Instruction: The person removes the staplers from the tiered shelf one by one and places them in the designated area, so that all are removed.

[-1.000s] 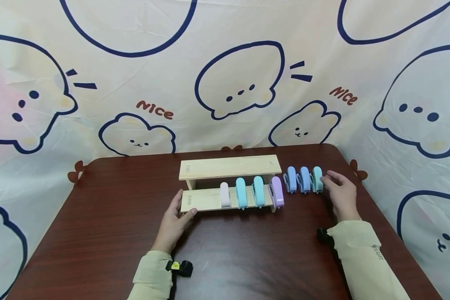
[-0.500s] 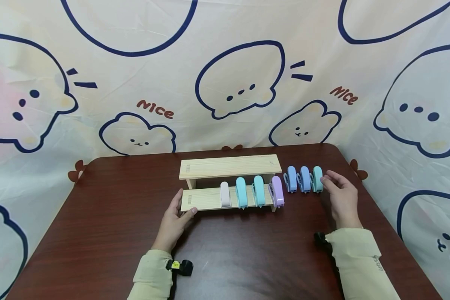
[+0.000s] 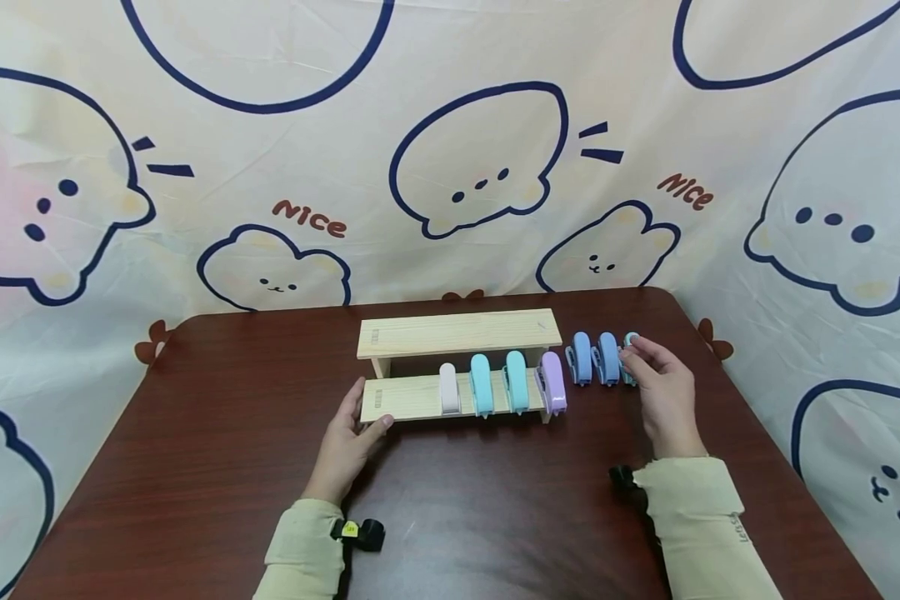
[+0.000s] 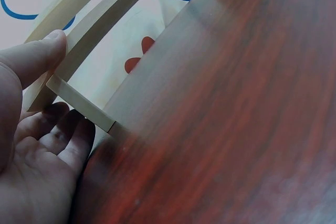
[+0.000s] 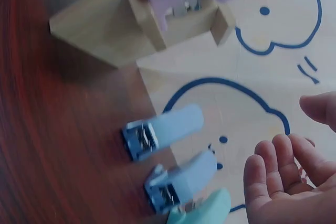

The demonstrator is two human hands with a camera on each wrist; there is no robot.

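A two-tier wooden rack (image 3: 412,398) stands mid-table. My left hand (image 3: 350,446) holds its left end; in the left wrist view the thumb (image 4: 44,53) lies over the edge of a board, other fingers beneath. Along the lower tier stand small staplers: a white one (image 3: 449,390), two turquoise ones (image 3: 482,386) and a purple one (image 3: 552,383) at the right end. Right of the rack stand two blue staplers (image 3: 581,360) and a green stapler (image 5: 212,208). My right hand (image 3: 663,400) overlaps the green stapler in the head view; the right wrist view shows nothing between thumb and fingers.
A dark brown wooden table (image 3: 195,467) carries everything. Behind and beside it hangs a pale cloth (image 3: 480,267) with blue cartoon outlines, close to the table's back edge. The rack's upper tier (image 3: 457,333) rises behind the lower one.
My right hand has moved left, from beside the green stapler to in front of it, and now partly hides it. The left hand and the rack have stayed in place.
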